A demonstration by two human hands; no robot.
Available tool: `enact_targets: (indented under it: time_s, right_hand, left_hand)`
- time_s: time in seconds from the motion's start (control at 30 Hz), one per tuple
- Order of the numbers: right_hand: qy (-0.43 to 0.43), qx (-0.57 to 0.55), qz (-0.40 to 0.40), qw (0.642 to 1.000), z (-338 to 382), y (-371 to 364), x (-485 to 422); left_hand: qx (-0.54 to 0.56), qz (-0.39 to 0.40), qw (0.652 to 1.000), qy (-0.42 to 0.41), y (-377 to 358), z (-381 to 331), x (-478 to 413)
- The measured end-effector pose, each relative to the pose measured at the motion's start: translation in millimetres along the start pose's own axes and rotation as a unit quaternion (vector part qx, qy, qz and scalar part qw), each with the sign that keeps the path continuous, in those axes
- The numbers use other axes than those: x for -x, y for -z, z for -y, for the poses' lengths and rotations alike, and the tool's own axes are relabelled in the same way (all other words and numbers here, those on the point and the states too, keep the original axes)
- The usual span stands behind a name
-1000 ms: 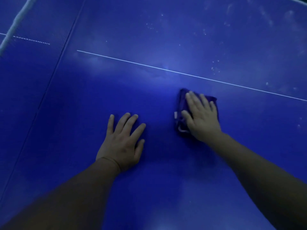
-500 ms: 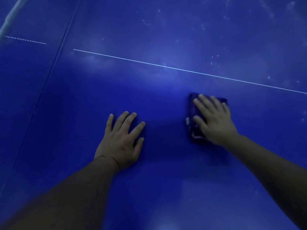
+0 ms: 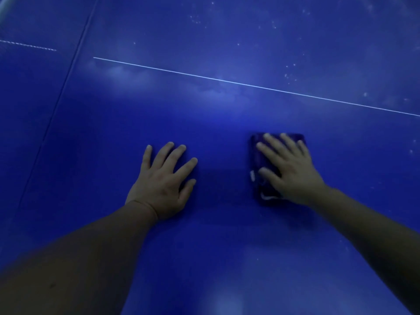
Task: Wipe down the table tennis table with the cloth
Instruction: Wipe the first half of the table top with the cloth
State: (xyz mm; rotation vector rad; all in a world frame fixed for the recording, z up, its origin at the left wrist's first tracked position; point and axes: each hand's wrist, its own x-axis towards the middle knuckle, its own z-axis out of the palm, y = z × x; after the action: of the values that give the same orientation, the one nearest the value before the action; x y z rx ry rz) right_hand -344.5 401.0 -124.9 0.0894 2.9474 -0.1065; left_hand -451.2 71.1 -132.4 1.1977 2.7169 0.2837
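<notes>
The cloth (image 3: 258,155) lies under my flat right hand (image 3: 288,169) mid-wipe, left hand (image 3: 164,180) spread bracing; next, the speckled upper right.

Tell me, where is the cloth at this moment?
In the head view, the folded cloth lies flat on the blue table, right of centre, under the right hand, below the white line.

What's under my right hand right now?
A folded dark cloth, pressed flat on the blue table by the right hand. Its left and far edges show; the part beneath the palm is hidden.
</notes>
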Motion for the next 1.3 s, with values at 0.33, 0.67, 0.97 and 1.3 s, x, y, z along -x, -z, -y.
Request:
enact_targets:
  time_s: [0.33, 0.67, 0.97, 1.3]
  right_hand:
    - [-0.18, -0.06, -0.026, 0.982, 13, 18, -112]
    - [-0.096, -0.019, -0.01, 0.995, -32, 20, -62]
    - [0.004, -0.029, -0.059, 0.998, 90, -29, 67]
    - [-0.13, -0.044, -0.037, 0.99, 57, -15, 27]
  left_hand:
    - [0.001, -0.014, 0.999, -0.029, -2, -5, -1]
    - [0.007, -0.03, 0.999, -0.031, -6, 2, -2]
    - [0.006, -0.04, 0.999, -0.026, -7, 2, -1]
    - [0.004, -0.016, 1.0, -0.015, -2, 0, 1]
